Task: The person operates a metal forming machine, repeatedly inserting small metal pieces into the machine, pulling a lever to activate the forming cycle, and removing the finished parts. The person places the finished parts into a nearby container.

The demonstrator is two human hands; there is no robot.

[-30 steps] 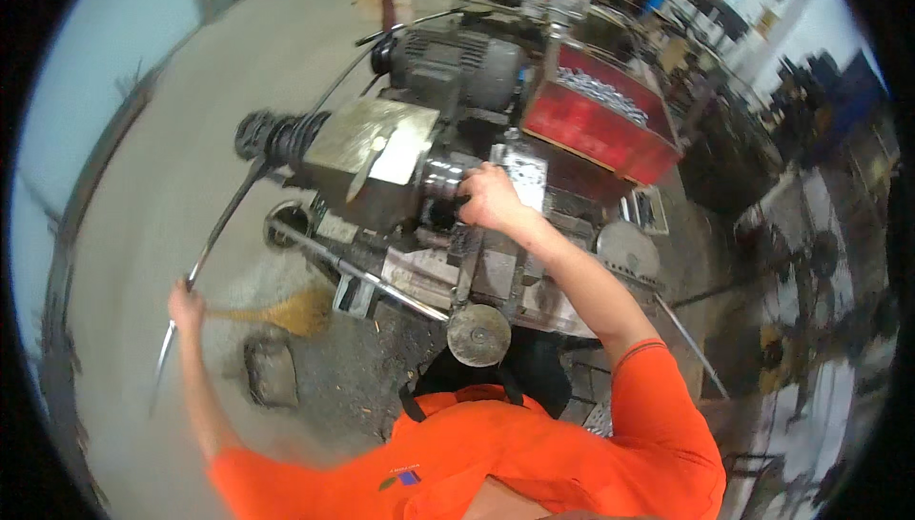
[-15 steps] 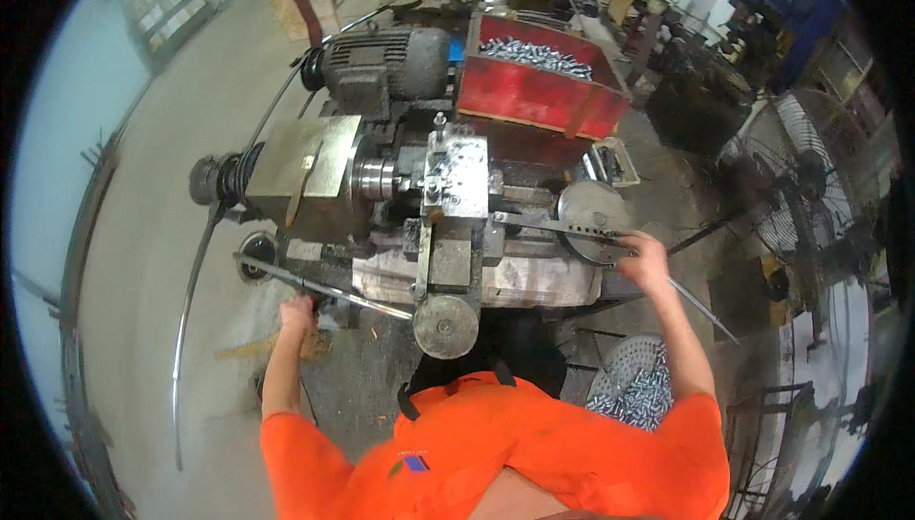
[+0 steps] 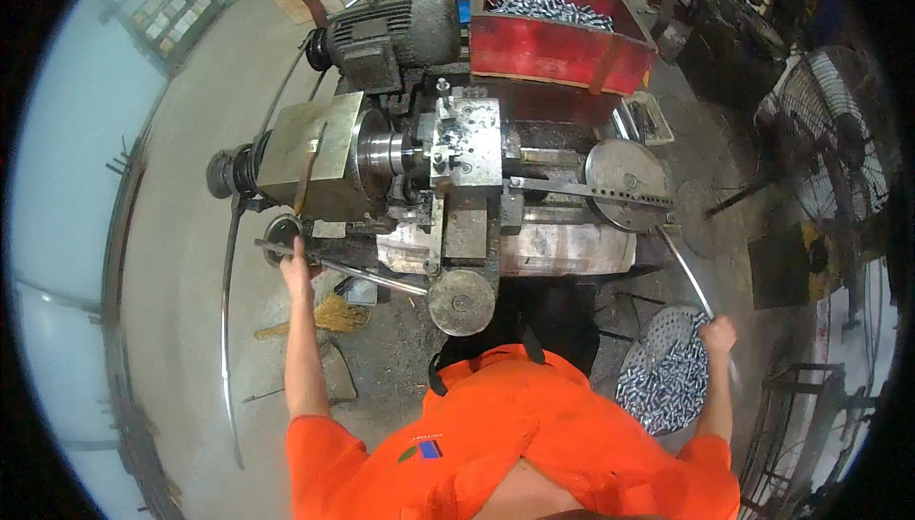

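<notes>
A small metal lathe stands in front of me, with its tool block (image 3: 467,143) beside the round spindle chuck (image 3: 386,152). My left hand (image 3: 298,275) is closed around the outer part of a steel lever (image 3: 376,277), which runs to a round hub (image 3: 461,302) at the machine's front. On the right, my right hand (image 3: 718,333) grips a long metal rod (image 3: 688,272) near its lower end. That rod slants up to a round disc (image 3: 624,172), across which lies a perforated flat bar (image 3: 562,188). Any workpiece at the chuck is too small to make out.
Behind the lathe are a motor (image 3: 400,34) and a red bin (image 3: 562,53) of small metal parts. A perforated basin (image 3: 672,372) of similar parts sits below my right arm. A fan (image 3: 824,134) stands far right; a broom head (image 3: 338,314) lies at left.
My right hand has left the perforated bar's end and moved down onto the long rod. The left hand has risen from below the lever onto it. The view has shifted slightly.
</notes>
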